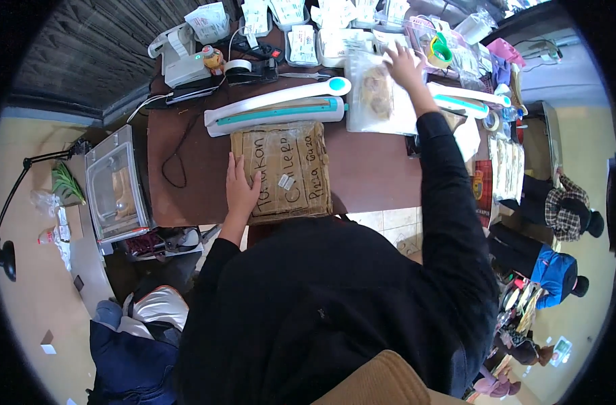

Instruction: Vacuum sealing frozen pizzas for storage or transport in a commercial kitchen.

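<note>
A taped cardboard box [293,172] with handwriting on top stands at the near edge of the brown table [374,172]. My left hand [243,187] lies flat on the box's left side, fingers apart. My right hand [403,63] reaches over the far side of the table, above clear plastic packaging [358,101] with pale flat food inside; whether it touches the packaging or the things behind I cannot tell. Just beyond the box lies a long white and teal bag sealer [282,111], its white upper arm [288,96] raised.
Plastic tubs [302,45] of printed packets line the back. A label printer [181,68], a tape dispenser [252,71] and scissors [305,75] stand back left. At right are a second sealer [460,104], a pink basket [419,33] and tape rolls [441,50]. Other people are farther right and lower left.
</note>
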The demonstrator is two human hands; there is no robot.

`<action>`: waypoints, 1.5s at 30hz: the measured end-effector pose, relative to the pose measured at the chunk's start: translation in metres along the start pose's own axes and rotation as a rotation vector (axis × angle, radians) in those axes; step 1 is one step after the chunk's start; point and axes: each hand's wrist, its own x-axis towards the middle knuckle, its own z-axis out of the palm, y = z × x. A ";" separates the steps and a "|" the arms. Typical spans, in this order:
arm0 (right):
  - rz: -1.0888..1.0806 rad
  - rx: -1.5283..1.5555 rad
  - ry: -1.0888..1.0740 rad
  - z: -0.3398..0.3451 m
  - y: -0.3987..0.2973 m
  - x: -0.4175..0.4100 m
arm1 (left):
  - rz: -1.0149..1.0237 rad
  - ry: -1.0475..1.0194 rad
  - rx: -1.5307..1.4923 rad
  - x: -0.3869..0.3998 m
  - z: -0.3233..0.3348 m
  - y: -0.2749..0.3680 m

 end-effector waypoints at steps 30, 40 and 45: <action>0.083 0.507 0.233 0.005 -0.163 -0.181 | -0.104 0.228 -0.227 -0.041 -0.049 -0.075; -0.385 0.742 0.057 -0.076 -0.359 -0.221 | -0.374 0.507 -0.301 -0.074 -0.159 -0.194; -0.595 0.768 -0.025 -0.087 -0.408 -0.213 | -0.409 0.606 -0.453 -0.091 -0.200 -0.240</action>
